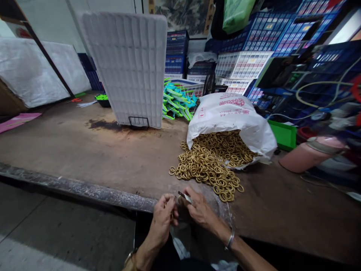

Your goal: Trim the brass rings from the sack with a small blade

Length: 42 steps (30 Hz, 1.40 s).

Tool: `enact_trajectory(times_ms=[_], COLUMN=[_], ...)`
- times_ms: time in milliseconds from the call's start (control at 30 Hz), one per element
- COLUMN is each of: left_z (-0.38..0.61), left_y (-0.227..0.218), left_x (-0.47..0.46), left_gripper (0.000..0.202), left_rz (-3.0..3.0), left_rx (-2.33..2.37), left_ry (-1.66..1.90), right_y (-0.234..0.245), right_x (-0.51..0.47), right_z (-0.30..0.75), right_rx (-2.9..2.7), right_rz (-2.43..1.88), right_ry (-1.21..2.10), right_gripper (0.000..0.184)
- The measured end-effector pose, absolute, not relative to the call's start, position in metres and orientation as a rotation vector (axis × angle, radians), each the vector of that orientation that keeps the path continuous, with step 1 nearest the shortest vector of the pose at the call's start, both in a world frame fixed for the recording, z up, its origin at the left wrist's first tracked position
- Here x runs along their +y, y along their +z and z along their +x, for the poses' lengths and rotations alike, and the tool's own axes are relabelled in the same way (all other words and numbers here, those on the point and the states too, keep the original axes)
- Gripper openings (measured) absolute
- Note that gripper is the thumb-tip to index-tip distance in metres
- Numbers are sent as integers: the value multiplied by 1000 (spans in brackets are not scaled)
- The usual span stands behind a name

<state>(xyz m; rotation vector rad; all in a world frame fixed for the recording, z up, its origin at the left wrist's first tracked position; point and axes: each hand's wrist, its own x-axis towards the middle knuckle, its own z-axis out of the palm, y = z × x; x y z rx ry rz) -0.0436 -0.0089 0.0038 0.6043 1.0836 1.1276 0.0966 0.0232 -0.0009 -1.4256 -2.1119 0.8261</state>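
Observation:
My left hand [164,215] is closed at the table's front edge, its fingertips pinched together. A hint of brownish gold shows among its lower fingers, but I cannot make out what it is. Just to its right, my right hand [199,207] grips a small, thin knife-like tool [184,196] with a dark tip and a pale part, pointing up and left. The hands are close together. Beyond them lies a heap of gold-coloured rings [204,165], spilling from the mouth of a white woven sack [225,113] that rests on its side with red print on top.
A tall white ribbed tray [126,67] stands upright in a black wire stand [138,121] on the brown table [70,146]. Behind are green and turquoise plastic pieces [179,99] and stacked crates [242,66]. A pink cylinder [310,152] and green tray [282,133] lie right.

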Motion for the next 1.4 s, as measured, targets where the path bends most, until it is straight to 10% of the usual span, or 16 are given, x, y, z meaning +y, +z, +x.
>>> enact_trajectory(times_ms=[433, 1400], left_z=[-14, 7], left_y=[17, 13], left_x=[-17, -21], left_gripper=[24, 35], left_rz=[1122, 711], left_rx=[1137, 1000], left_ry=[1073, 902], right_y=[0, 0], right_x=[6, -13], right_z=[116, 142], right_rx=[-1503, -2009], right_rz=[-1428, -1476], right_ry=[1410, 956], right_gripper=[29, 16])
